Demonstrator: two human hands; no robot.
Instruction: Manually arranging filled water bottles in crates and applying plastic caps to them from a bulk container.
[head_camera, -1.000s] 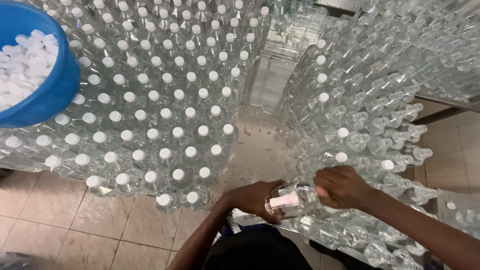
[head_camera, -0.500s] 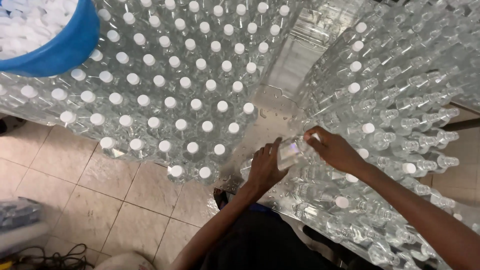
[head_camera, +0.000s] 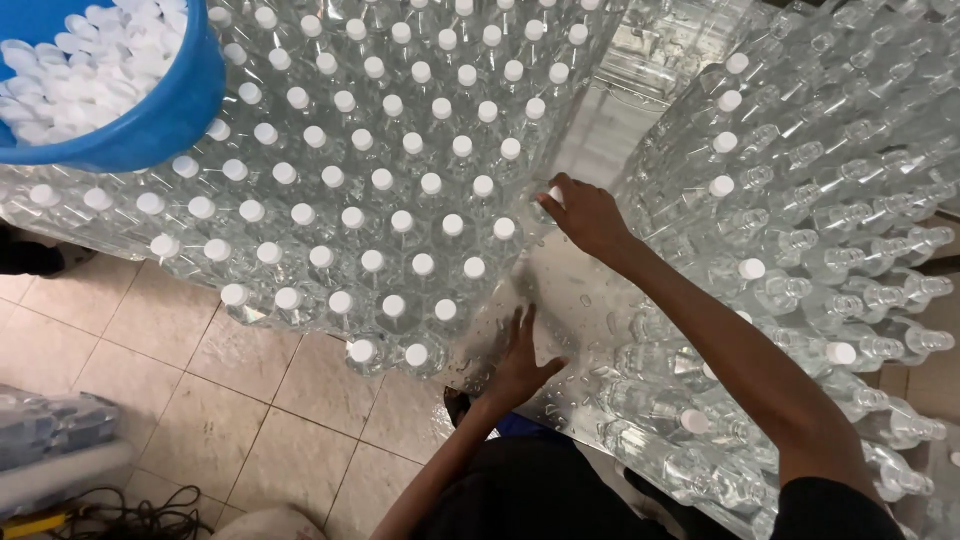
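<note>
At the far left we see a blue tub (head_camera: 150, 120) filled with white caps (head_camera: 70, 70), resting on top of the capped bottles (head_camera: 350, 200). These clear bottles stand upright in tight rows on a wet metal table (head_camera: 560, 300), their white tops running from under the tub toward the middle. Below them lies a tiled floor (head_camera: 200, 400), with a plastic-wrapped bundle (head_camera: 50, 430) and some cables (head_camera: 150, 520) at the lower left corner.

Our left hand (head_camera: 522, 362) lies flat on the bare, wet strip of table just beside the nearest bottles, fingers spread and pointing away from us; it holds nothing.

Our right hand (head_camera: 590, 215) reaches further out. Its fingertips pinch the white-capped top of one bottle (head_camera: 548, 200) at the right edge of the standing block, so this bottle sits upright on the table, touching its neighbours in the row.

To the right, a heap of uncapped bottles (head_camera: 830, 220) lies on its side, necks pointing right, a few of them already bearing white caps. Our right forearm crosses in front of this heap.
</note>
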